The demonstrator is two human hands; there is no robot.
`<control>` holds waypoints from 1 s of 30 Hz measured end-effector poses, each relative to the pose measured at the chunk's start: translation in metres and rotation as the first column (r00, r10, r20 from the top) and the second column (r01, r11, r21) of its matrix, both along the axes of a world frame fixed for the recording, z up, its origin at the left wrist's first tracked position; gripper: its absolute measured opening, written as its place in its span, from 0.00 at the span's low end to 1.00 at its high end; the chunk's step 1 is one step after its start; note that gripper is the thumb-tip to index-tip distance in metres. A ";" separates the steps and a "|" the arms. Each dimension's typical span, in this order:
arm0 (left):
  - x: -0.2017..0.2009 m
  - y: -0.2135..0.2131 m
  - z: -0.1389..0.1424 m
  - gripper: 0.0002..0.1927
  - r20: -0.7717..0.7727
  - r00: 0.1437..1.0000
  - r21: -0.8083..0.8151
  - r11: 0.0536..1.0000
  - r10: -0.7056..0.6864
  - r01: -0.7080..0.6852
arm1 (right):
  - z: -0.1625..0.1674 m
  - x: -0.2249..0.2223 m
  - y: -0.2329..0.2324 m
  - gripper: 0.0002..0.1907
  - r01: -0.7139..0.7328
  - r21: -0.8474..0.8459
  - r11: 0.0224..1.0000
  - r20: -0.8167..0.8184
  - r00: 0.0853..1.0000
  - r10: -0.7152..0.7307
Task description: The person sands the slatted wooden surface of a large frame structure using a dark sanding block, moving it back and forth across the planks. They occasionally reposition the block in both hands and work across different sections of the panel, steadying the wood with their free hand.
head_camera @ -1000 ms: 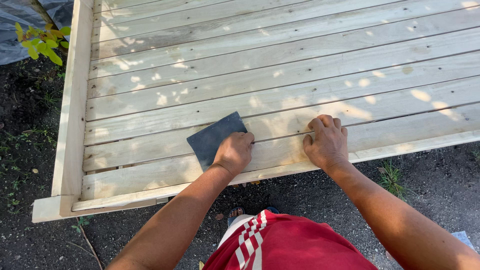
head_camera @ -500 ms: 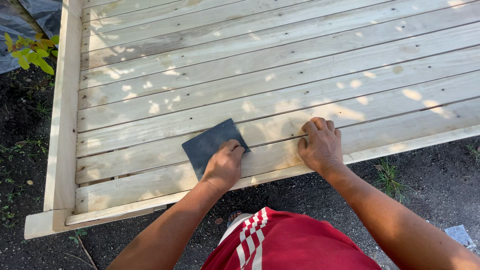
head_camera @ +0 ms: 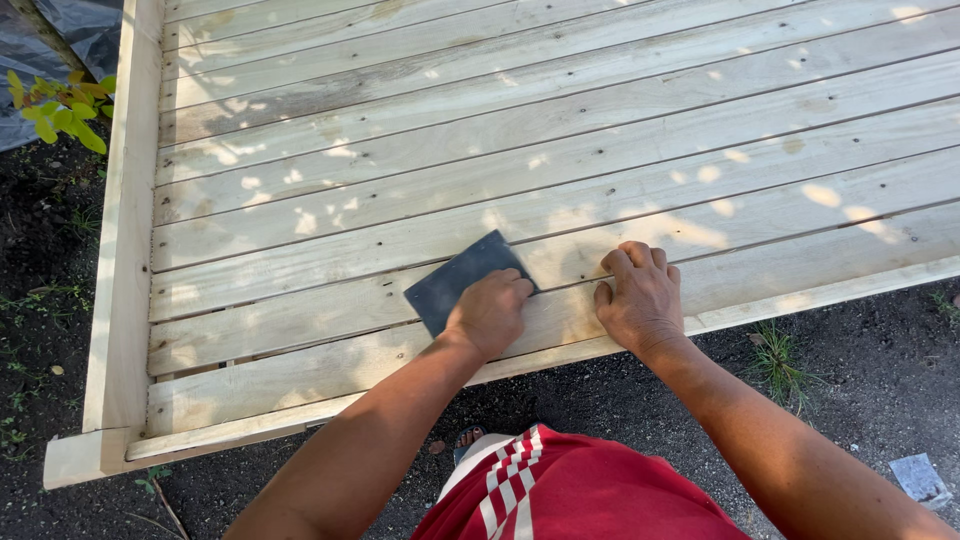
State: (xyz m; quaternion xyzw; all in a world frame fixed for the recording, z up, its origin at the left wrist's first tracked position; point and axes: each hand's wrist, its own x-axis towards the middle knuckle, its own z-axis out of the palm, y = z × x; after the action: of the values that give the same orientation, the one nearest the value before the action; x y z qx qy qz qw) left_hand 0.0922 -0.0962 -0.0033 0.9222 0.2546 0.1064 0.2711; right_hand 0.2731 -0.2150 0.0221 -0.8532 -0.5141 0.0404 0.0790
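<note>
Lower centre of frame: left hand, fingers curled together, presses a dark sandpaper sheet flat on the pale slatted wooden deck. Right hand, fingers slightly spread, rests on the boards just beside it.

Daylight outdoors, mostly soft shade with dappled sun patches scattered across the pale wooden deck — brightest spots sit near the right side and just above the hands. No harsh glare. The dark soil at left is dim but readable. Focus is sharp throughout, no motion blur — slight wide-angle stretch at the edges.
</note>
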 end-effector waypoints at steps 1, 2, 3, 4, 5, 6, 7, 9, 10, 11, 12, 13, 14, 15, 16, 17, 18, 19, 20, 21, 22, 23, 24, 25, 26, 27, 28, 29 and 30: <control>0.011 -0.003 -0.001 0.12 0.121 0.991 0.056 0.997 -0.055 0.048 | 0.000 0.000 0.000 0.16 -0.001 -0.006 1.000 0.003 1.000 0.001; 0.021 -0.005 -0.001 0.10 0.048 0.991 0.119 0.986 -0.123 0.116 | 0.001 -0.001 0.000 0.16 -0.004 -0.015 1.000 0.003 1.000 0.004; 0.025 -0.006 -0.001 0.08 -0.032 0.982 0.169 0.968 -0.185 0.188 | 0.001 -0.003 0.000 0.16 -0.003 -0.015 1.000 0.001 1.000 0.003; 0.027 -0.007 -0.001 0.08 -0.028 0.978 0.174 0.962 -0.209 0.211 | 0.001 -0.003 0.000 0.16 0.001 -0.013 1.000 -0.001 1.000 -0.001; 0.022 -0.005 -0.002 0.08 -0.019 0.973 0.189 0.955 -0.231 0.230 | 0.001 -0.004 0.000 0.16 0.002 -0.003 1.000 0.005 1.000 -0.002; 0.016 -0.003 -0.002 0.08 -0.006 0.968 0.204 0.948 -0.250 0.246 | 0.002 -0.004 0.001 0.16 -0.002 0.020 1.000 0.015 1.000 0.001; 0.002 0.002 -0.003 0.10 0.006 0.970 0.209 0.949 -0.244 0.237 | 0.002 -0.004 0.001 0.15 -0.006 0.028 1.000 0.013 1.000 0.006; -0.031 0.013 -0.007 0.13 -0.101 0.973 0.181 0.958 -0.206 0.222 | 0.000 -0.004 0.001 0.15 -0.005 0.027 1.000 0.013 1.000 0.005; -0.045 0.018 -0.010 0.15 -0.216 0.961 0.148 0.968 -0.170 0.205 | -0.001 -0.004 0.002 0.15 -0.004 0.016 1.000 0.017 1.000 0.003; -0.060 0.024 -0.013 0.13 -0.208 0.968 0.150 0.974 -0.137 0.170 | -0.003 -0.003 0.003 0.15 -0.004 0.008 1.000 0.020 1.000 0.004; -0.069 0.027 -0.017 0.12 -0.199 0.974 0.155 0.978 -0.106 0.138 | -0.005 -0.002 0.003 0.13 0.001 0.012 1.000 0.010 1.000 -0.001; -0.073 0.029 -0.021 0.10 -0.188 0.979 0.157 0.982 -0.078 0.108 | -0.007 0.000 0.004 0.11 0.008 0.014 1.000 0.001 1.000 -0.008; -0.070 0.029 -0.025 0.11 -0.153 0.982 0.167 0.977 -0.106 0.132 | -0.011 0.000 0.002 0.10 0.014 0.009 1.000 -0.014 1.000 -0.013; -0.060 0.027 -0.028 0.11 -0.122 0.984 0.181 0.971 -0.134 0.155 | -0.015 0.000 0.000 0.10 -0.002 0.110 0.994 -0.015 1.000 0.004; -0.044 0.022 -0.031 0.12 -0.087 0.983 0.198 0.964 -0.164 0.178 | -0.018 0.002 0.000 0.10 -0.015 0.211 0.977 -0.011 1.000 0.018; -0.021 0.015 -0.033 0.09 0.046 0.976 0.231 0.953 -0.214 0.198 | -0.022 0.004 -0.002 0.10 -0.030 0.308 0.951 -0.005 0.999 0.033; 0.003 0.008 -0.034 0.07 0.176 0.949 0.264 0.942 -0.261 0.210 | -0.026 0.005 -0.003 0.11 -0.021 0.348 0.937 -0.027 0.999 0.032; 0.031 0.000 -0.033 0.09 0.044 0.964 0.219 0.944 -0.263 0.248 | -0.029 0.007 -0.005 0.11 -0.010 0.387 0.922 -0.045 0.999 0.030; 0.053 -0.007 -0.032 0.07 0.066 0.964 0.231 0.943 -0.259 0.238 | -0.033 0.009 -0.004 0.12 0.001 0.429 0.903 -0.063 0.998 0.029; 0.075 -0.014 -0.029 0.06 0.083 0.964 0.241 0.944 -0.253 0.227 | -0.036 0.011 -0.004 0.12 0.035 0.460 0.887 -0.093 0.996 0.009; 0.086 -0.018 -0.027 0.07 0.104 0.966 0.219 0.953 -0.235 0.208 | -0.039 0.013 -0.005 0.12 0.072 0.486 0.871 -0.126 0.992 -0.012; 0.094 -0.020 -0.024 0.08 0.127 0.967 0.198 0.961 -0.219 0.192 | -0.041 0.015 -0.005 0.12 0.111 0.511 0.852 -0.157 0.987 -0.034; 0.089 -0.019 -0.022 0.09 0.150 0.968 0.176 0.969 -0.200 0.173 | -0.043 0.015 -0.005 0.11 0.097 0.494 0.864 -0.147 0.989 -0.027; 0.079 -0.016 -0.020 0.09 0.130 0.971 0.194 0.966 -0.200 0.173 | -0.045 0.015 -0.005 0.11 0.083 0.476 0.876 -0.141 0.990 -0.017; 0.060 -0.010 -0.018 0.09 0.114 0.972 0.219 0.960 -0.205 0.177 | -0.046 0.016 -0.004 0.11 0.070 0.463 0.884 -0.131 0.991 -0.011; 0.034 -0.002 -0.018 0.08 0.066 0.981 0.176 0.970 -0.181 0.167 | -0.046 0.017 -0.001 0.10 0.066 0.457 0.887 -0.115 0.993 -0.014; 0.007 0.006 -0.018 0.08 0.012 0.988 0.119 0.981 -0.156 0.153 | -0.046 0.016 -0.001 0.09 0.062 0.438 0.897 -0.106 0.994 -0.018; -0.026 0.017 -0.019 0.12 0.023 0.983 0.221 0.960 -0.182 0.173 | -0.045 0.015 -0.002 0.09 0.059 0.417 0.907 -0.100 0.995 -0.019; -0.053 0.024 -0.021 0.15 -0.145 0.986 0.111 0.989 -0.078 0.095 | -0.044 0.015 0.000 0.08 0.059 0.382 0.922 -0.088 0.996 -0.027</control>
State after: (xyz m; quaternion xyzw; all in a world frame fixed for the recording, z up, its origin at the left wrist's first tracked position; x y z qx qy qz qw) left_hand 0.0389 -0.0717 -0.0239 0.9519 0.2261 0.0440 0.2021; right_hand 0.2881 -0.2152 -0.0219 -0.8299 -0.4896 -0.0280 0.2661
